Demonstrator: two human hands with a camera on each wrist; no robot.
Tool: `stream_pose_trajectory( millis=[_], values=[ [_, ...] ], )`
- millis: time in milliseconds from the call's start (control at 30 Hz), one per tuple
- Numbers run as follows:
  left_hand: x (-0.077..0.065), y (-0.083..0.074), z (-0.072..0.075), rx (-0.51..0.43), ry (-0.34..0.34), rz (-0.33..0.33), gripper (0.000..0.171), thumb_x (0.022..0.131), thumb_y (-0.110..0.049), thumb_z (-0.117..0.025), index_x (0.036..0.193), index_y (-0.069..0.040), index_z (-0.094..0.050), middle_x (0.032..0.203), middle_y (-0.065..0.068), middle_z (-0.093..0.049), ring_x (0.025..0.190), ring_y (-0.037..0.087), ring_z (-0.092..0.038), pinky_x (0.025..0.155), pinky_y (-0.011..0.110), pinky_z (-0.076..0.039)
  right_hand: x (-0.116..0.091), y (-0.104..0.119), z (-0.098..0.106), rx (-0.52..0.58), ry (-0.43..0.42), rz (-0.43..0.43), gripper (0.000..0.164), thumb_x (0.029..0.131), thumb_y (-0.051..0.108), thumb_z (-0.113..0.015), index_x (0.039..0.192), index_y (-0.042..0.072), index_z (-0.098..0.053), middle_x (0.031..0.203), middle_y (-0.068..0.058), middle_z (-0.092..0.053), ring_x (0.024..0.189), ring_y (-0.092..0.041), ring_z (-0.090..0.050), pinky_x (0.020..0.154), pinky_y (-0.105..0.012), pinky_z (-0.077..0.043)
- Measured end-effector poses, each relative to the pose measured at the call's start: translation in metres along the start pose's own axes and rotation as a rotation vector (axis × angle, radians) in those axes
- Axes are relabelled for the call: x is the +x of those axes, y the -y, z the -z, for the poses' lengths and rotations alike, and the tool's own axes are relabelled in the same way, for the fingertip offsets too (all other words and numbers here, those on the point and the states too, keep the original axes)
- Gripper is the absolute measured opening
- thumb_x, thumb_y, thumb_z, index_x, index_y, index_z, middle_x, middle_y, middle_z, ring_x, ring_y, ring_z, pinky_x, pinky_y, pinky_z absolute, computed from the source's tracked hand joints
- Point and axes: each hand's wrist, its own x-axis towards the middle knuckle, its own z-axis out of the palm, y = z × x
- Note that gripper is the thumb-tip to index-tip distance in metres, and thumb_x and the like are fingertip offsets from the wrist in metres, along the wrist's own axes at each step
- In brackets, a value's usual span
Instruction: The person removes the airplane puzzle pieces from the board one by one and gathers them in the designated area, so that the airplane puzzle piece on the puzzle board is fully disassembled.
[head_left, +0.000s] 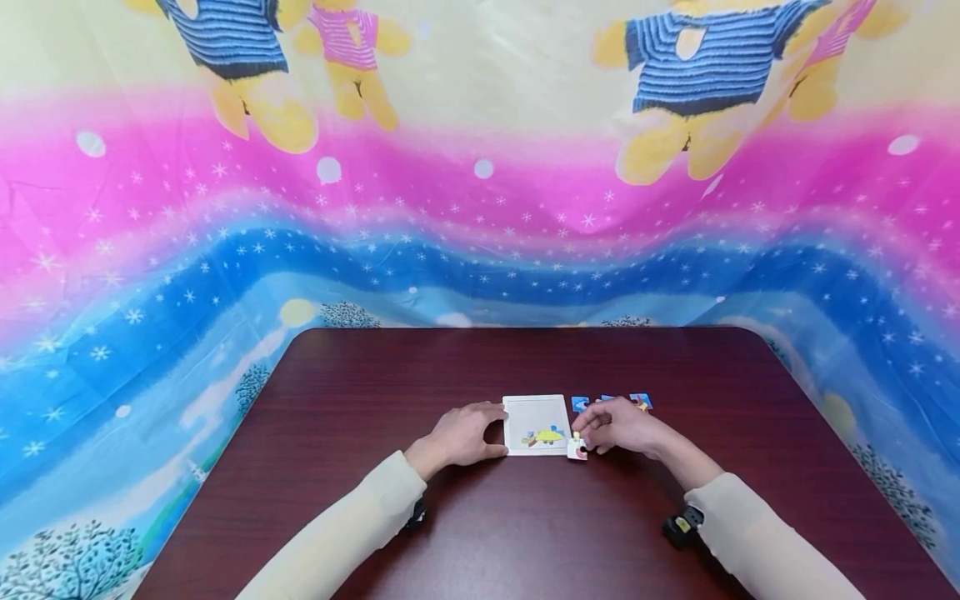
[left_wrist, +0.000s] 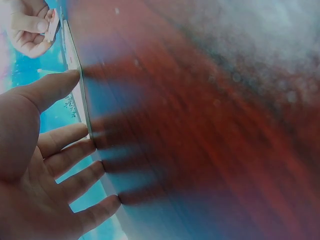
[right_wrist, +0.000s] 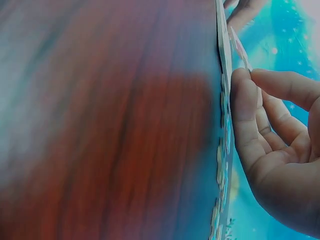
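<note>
A white puzzle tray (head_left: 536,417) lies on the table with a few coloured puzzle pieces (head_left: 549,436) fitted along its near side. My left hand (head_left: 468,433) rests at the tray's left edge, its thumb and fingers (left_wrist: 75,137) spread, fingertips down at the tabletop and against the tray's rim. Between thumb and index finger, my right hand (head_left: 618,425) pinches a white puzzle piece (head_left: 577,447) with a red patch. That piece is tilted over the tray's near right corner; in the right wrist view the pinched puzzle piece (right_wrist: 240,48) appears edge-on.
Blue puzzle pieces (head_left: 581,404) lie right of the tray, partly hidden behind my right hand; another, with orange on it (head_left: 641,402), is farther right. The dark red wooden table (head_left: 375,367) meets a patterned cloth (head_left: 480,250) at its back and sides.
</note>
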Motion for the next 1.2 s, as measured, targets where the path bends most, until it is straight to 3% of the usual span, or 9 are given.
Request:
stream_pose_trajectory(
  millis=[667, 1200],
  values=[
    [-0.001, -0.001, 0.002, -0.004, 0.002, 0.002, 0.061, 0.09, -0.049, -0.069, 0.142, -0.02, -0.057, 0.15, 0.0, -0.053, 0.14, 0.02, -0.048, 0.104, 0.043, -0.05, -0.012, -0.007, 0.002, -0.058, 0.018, -0.048, 0.02, 0.089, 0.004, -0.068, 0.109, 0.002, -0.069, 0.094, -0.011, -0.069, 0.08, -0.02, -0.064, 0.069, -0.037, -0.06],
    [0.001, 0.001, 0.0, -0.008, -0.007, -0.012, 0.061, 0.09, -0.05, -0.069, 0.142, -0.02, -0.057, 0.149, 0.0, -0.054, 0.14, 0.02, -0.049, 0.104, 0.043, -0.05, -0.011, -0.005, 0.003, -0.075, 0.016, -0.03, 0.02, 0.092, 0.005, -0.064, 0.111, 0.002, -0.068, 0.098, -0.012, -0.069, 0.084, -0.02, -0.064, 0.07, -0.035, -0.058]
  ],
)
